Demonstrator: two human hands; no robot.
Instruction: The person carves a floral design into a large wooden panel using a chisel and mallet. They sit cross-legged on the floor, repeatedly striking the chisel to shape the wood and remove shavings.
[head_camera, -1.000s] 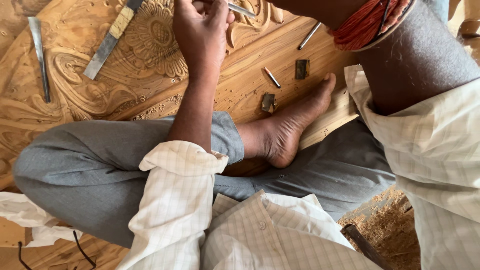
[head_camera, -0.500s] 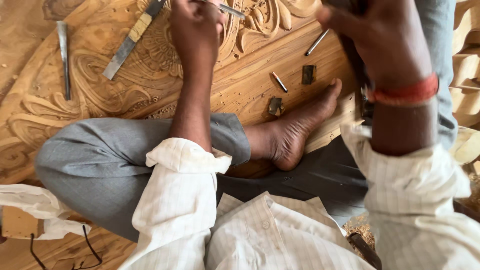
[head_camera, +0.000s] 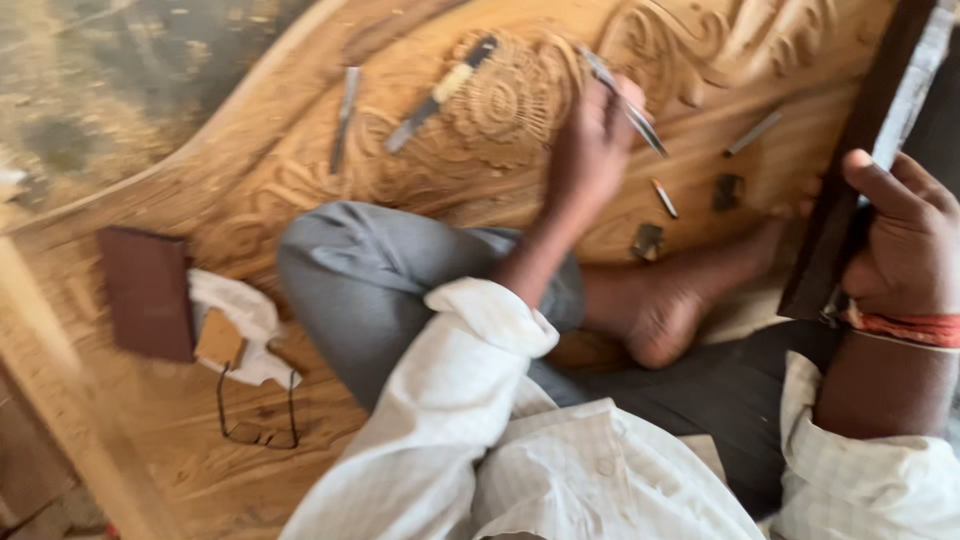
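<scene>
1. the left hand (head_camera: 590, 150) is closed in a pinch around a slim metal chisel (head_camera: 625, 102), gripping it near the middle of the shaft.
2. the right hand (head_camera: 905, 240) is wrapped shut around a long dark wooden mallet (head_camera: 850, 170), thumb laid over its face.
3. the chisel lies over the carved wooden panel (head_camera: 300, 150), just right of the round rosette carving (head_camera: 505, 95); its long axis runs on a slant from upper left to lower right.
4. the mallet stands well to the right of the rosette, its long axis near upright and leaning a little right at the top; it is apart from the chisel, so the left hand is the nearer one to the carving.
5. left of the rosette lie a second chisel (head_camera: 440, 92) and a thin blade (head_camera: 345, 115); right of it, small metal bits (head_camera: 665, 198) near the bare foot (head_camera: 680, 300).
6. far left of the rosette: a brown block (head_camera: 148, 292), a white cloth (head_camera: 238, 315) and spectacles (head_camera: 258, 415).
</scene>
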